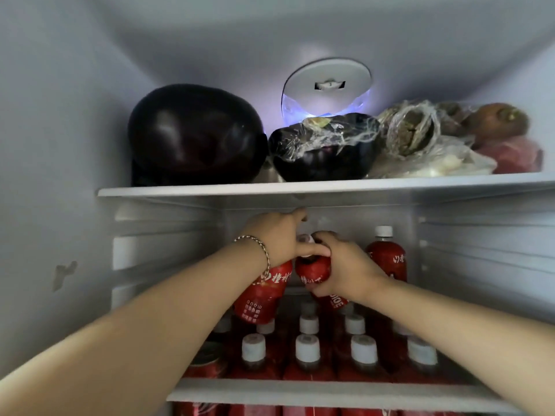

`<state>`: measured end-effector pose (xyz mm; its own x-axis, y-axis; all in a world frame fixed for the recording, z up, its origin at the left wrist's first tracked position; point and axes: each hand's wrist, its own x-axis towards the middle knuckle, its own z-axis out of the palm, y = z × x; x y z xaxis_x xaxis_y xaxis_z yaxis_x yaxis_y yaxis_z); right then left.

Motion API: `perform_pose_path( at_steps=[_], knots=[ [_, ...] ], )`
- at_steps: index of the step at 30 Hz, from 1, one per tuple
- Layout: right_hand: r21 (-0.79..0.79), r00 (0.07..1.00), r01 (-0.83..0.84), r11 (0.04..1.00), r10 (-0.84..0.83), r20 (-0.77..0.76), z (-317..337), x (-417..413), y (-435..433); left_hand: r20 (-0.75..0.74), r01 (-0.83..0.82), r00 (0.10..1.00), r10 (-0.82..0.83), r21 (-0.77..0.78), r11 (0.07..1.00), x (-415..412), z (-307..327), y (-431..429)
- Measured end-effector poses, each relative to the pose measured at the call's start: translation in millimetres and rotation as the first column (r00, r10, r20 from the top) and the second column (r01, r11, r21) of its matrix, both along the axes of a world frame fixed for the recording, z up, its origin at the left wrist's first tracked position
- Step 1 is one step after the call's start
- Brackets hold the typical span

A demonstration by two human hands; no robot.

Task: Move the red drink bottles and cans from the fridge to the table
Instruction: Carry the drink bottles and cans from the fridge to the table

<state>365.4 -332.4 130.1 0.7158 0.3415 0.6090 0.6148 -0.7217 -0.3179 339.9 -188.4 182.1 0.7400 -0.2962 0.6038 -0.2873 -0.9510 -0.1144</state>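
Both my arms reach into the fridge's middle shelf. My left hand point(280, 235) grips the top of a red drink bottle point(264, 295), which tilts left. My right hand point(345, 265) holds the upper body of a second red bottle point(310, 270), its white cap just above my fingers. A third red bottle point(387, 256) stands upright behind to the right. Several more red bottles with white caps point(307, 349) stand in rows at the shelf front. A red can point(207, 364) sits at the front left. More red cans point(270, 411) show below the shelf edge.
The glass shelf point(210, 190) just above my hands carries a large dark eggplant point(195, 133), a wrapped eggplant point(324, 148) and bagged produce point(435, 145). The lower shelf's front lip point(330, 391) runs beneath my forearms. Ribbed fridge walls point(480, 250) close both sides.
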Motion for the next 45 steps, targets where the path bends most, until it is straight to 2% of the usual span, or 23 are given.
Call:
perform_pose_path(
  at_steps=[4,10,12,14,16,17,18,20,22,24,27,33,34,36,37,40,45],
  knots=[
    [0.048,0.997,-0.072,0.996,0.072,-0.007,0.1,-19.8,-14.6,-0.079,0.081,0.994,-0.075,0.084,0.993,-11.3,6.6,-13.3],
    [0.059,0.994,-0.108,0.992,0.109,-0.007,2.5,-27.5,-25.7,-0.047,0.051,0.998,-0.041,0.235,0.971,-20.4,7.8,-16.1],
    [-0.036,0.993,-0.102,0.994,0.099,-0.069,8.0,-24.6,-30.3,0.001,0.017,1.000,-0.018,0.234,0.972,-23.4,6.1,-18.8],
    [-0.240,0.995,-0.026,0.970,0.001,-0.103,14.6,-17.0,-42.1,0.041,-0.004,0.999,-0.006,0.221,0.975,-26.5,4.9,-21.9],
    [-0.482,0.984,0.158,0.862,-0.180,0.000,21.9,-5.3,-57.9,0.062,-0.008,0.998,-0.006,0.221,0.975,-28.3,4.1,-23.2],
    [-0.535,0.960,0.262,0.803,-0.273,0.061,25.3,1.4,-65.7,0.069,-0.008,0.998,-0.008,0.224,0.974,-29.3,3.3,-23.2],
    [-0.529,0.928,0.354,0.771,-0.360,0.096,28.4,8.7,-72.7,0.071,-0.006,0.997,-0.010,0.224,0.975,-30.2,2.2,-22.8],
    [-0.422,0.878,0.451,0.787,-0.475,0.052,33.4,23.3,-83.2,0.068,0.000,0.998,-0.015,0.213,0.977,-30.6,0.8,-22.5],
    [-0.297,0.876,0.435,0.850,-0.476,-0.080,37.6,36.9,-86.6,0.073,0.001,0.997,-0.016,0.205,0.979,-31.0,0.8,-23.0],
    [-0.220,0.884,0.423,0.879,-0.453,-0.112,38.7,46.1,-84.2,0.076,0.008,0.997,-0.024,0.198,0.980,-30.1,1.9,-22.4],
    [-0.231,0.863,0.499,0.835,-0.504,0.045,39.2,43.0,-72.3,0.073,0.020,0.997,-0.034,0.184,0.983,-28.3,2.6,-19.2],
    [-0.396,0.789,0.614,0.683,-0.522,0.323,37.4,4.0,-55.4,0.093,0.057,0.993,-0.074,0.164,0.985,-27.6,1.4,-17.2],
    [-0.422,0.787,0.614,0.667,-0.478,0.389,33.4,-2.4,-54.4,0.109,0.056,0.991,-0.075,0.169,0.984,-29.1,0.2,-17.5],
    [-0.476,0.765,0.584,0.658,-0.250,0.593,20.4,-12.1,-54.6,0.164,0.047,0.983,-0.083,0.211,0.976,-33.2,-3.2,-20.7],
    [-0.505,0.750,0.576,0.643,-0.171,0.639,14.1,-16.9,-55.0,0.203,0.032,0.975,-0.085,0.255,0.966,-35.5,-6.0,-23.6],
    [-0.446,0.712,0.562,0.697,-0.132,0.690,4.5,-26.8,-60.2,0.275,-0.012,0.956,-0.103,0.386,0.922,-45.2,-16.9,-31.6],
    [-0.370,0.680,0.588,0.719,-0.193,0.708,11.7,-59.1,-60.5,0.245,-0.009,0.961,-0.127,0.489,0.872,-63.8,-20.5,-32.9]
  ],
)
